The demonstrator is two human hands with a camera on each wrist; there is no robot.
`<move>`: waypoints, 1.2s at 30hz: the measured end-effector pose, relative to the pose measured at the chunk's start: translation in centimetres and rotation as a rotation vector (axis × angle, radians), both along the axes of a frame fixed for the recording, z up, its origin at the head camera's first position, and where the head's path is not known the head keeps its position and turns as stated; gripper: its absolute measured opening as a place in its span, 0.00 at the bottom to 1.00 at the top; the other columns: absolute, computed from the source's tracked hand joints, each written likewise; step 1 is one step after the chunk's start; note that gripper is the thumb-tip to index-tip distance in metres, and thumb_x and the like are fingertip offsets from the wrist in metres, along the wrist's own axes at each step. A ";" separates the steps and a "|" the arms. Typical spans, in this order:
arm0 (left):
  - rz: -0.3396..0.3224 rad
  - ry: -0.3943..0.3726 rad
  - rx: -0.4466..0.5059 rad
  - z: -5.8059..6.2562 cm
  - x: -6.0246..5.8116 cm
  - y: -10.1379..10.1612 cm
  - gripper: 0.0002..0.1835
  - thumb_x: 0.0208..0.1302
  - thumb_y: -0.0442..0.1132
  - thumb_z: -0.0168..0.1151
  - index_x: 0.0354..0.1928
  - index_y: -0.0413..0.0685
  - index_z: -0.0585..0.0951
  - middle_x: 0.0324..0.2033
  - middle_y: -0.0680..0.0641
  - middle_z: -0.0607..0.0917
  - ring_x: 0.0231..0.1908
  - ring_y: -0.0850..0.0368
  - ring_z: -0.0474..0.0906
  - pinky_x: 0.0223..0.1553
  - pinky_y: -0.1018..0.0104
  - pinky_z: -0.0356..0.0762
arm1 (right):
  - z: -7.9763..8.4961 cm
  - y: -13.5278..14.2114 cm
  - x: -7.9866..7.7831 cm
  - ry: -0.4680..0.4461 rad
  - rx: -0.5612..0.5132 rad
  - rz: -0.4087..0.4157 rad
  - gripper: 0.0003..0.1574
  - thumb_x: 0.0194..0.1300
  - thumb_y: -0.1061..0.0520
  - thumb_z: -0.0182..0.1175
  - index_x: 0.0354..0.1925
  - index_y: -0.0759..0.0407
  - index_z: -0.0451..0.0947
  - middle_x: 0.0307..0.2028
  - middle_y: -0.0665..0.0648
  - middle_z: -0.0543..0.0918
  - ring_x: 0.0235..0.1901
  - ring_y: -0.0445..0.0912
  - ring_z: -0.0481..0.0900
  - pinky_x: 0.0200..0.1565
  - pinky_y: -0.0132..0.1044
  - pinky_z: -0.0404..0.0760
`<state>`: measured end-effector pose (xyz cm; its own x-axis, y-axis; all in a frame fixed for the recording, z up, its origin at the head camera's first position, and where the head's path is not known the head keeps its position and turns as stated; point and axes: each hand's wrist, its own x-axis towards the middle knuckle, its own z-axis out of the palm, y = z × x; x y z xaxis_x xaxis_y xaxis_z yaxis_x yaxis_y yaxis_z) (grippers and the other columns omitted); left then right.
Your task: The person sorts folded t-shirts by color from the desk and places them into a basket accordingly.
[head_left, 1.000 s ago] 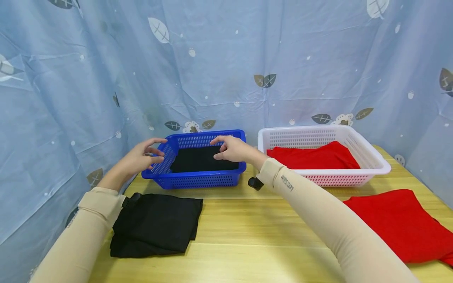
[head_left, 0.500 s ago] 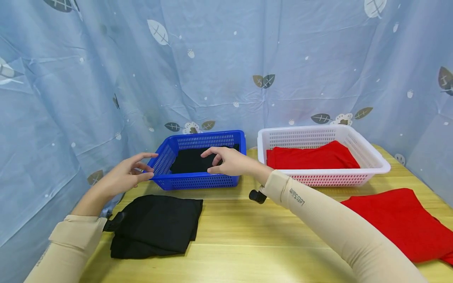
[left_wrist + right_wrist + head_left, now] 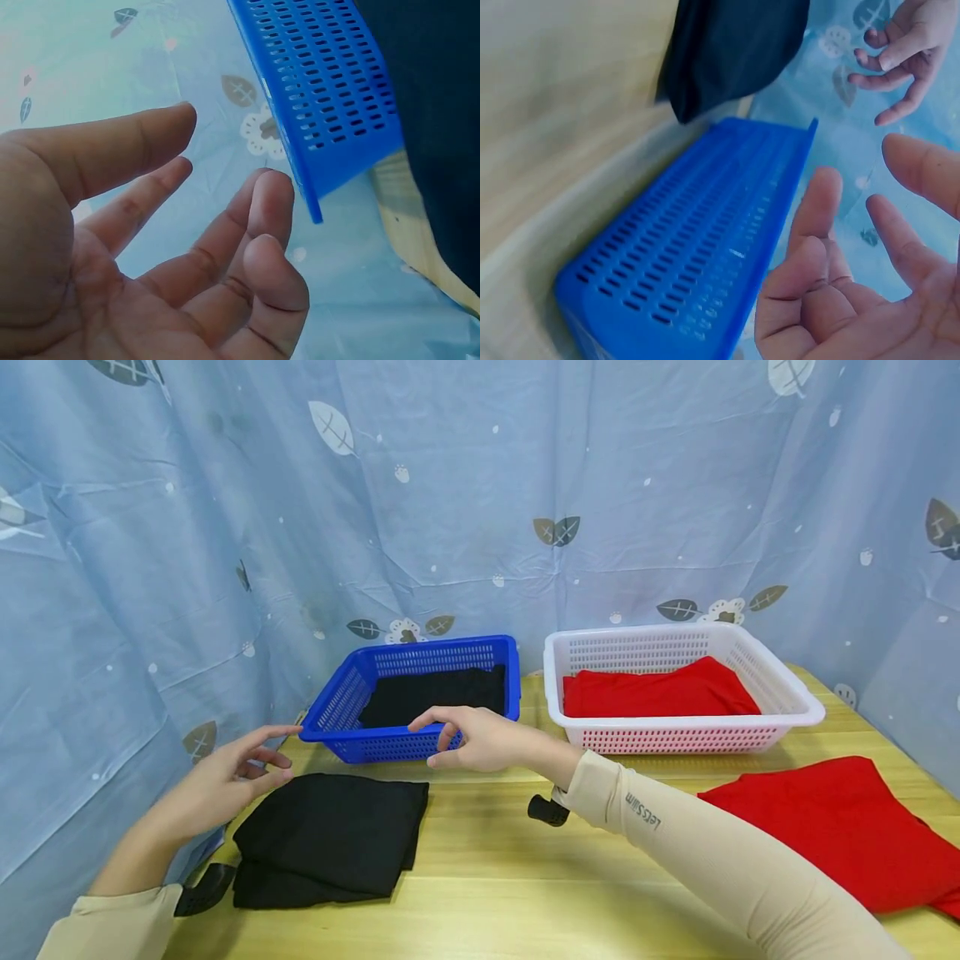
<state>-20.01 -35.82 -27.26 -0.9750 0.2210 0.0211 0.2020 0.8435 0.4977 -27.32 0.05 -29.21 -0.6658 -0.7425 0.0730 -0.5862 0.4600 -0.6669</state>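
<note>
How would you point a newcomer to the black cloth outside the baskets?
On the wood-grain table, find the blue perforated basket, left of the white basket. On its near side, by the left hand, lies the folded black cloth. Unlike the black fabric inside the blue perforated basket, it lies directly on the table.

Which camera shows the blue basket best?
The head view: the blue basket shows nearly whole, inside included. The left wrist view catches only a cut-off part of its side; the right wrist view, mainly its outer side.
</note>
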 end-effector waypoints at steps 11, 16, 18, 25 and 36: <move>0.041 -0.056 -0.025 -3.3 2.0 -2.2 0.34 0.73 0.50 0.60 0.76 0.55 0.62 0.56 0.36 0.81 0.43 0.52 0.83 0.34 0.62 0.77 | -3.2 -1.6 0.7 -0.059 0.096 0.085 0.34 0.68 0.46 0.65 0.69 0.35 0.68 0.45 0.46 0.84 0.44 0.39 0.81 0.44 0.33 0.79; 0.089 -0.044 -0.101 -4.9 2.0 -3.3 0.33 0.71 0.48 0.62 0.73 0.48 0.65 0.52 0.36 0.81 0.38 0.56 0.80 0.29 0.66 0.72 | -4.5 -2.8 0.7 -0.081 0.129 0.108 0.35 0.68 0.46 0.65 0.70 0.39 0.67 0.42 0.47 0.84 0.38 0.38 0.81 0.40 0.32 0.79; 0.108 -0.032 -0.132 -5.5 1.9 -3.5 0.32 0.70 0.47 0.64 0.71 0.47 0.68 0.50 0.38 0.82 0.37 0.56 0.80 0.30 0.67 0.72 | -5.0 -3.2 0.7 -0.089 0.137 0.111 0.35 0.67 0.47 0.66 0.70 0.39 0.68 0.40 0.47 0.84 0.36 0.39 0.82 0.39 0.31 0.78; 0.117 -0.044 -0.150 -6.8 1.4 -3.4 0.30 0.65 0.44 0.68 0.67 0.48 0.73 0.49 0.40 0.81 0.36 0.57 0.79 0.32 0.64 0.73 | -6.1 -3.7 0.9 -0.132 0.169 0.113 0.34 0.68 0.48 0.65 0.69 0.40 0.69 0.29 0.51 0.86 0.26 0.42 0.81 0.38 0.29 0.76; 0.095 -0.151 -0.072 -7.7 1.1 -2.4 0.31 0.62 0.35 0.68 0.68 0.52 0.74 0.51 0.37 0.78 0.33 0.55 0.78 0.33 0.63 0.72 | -6.8 -3.4 1.0 -0.157 0.212 0.091 0.32 0.68 0.48 0.66 0.68 0.41 0.72 0.25 0.54 0.83 0.23 0.39 0.76 0.41 0.30 0.74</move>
<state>-18.96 -38.23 -34.99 -0.9825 0.1229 -0.1401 0.0466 0.8899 0.4538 -26.28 -3.35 -36.00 -0.5865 -0.7877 -0.1888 -0.5289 0.5489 -0.6473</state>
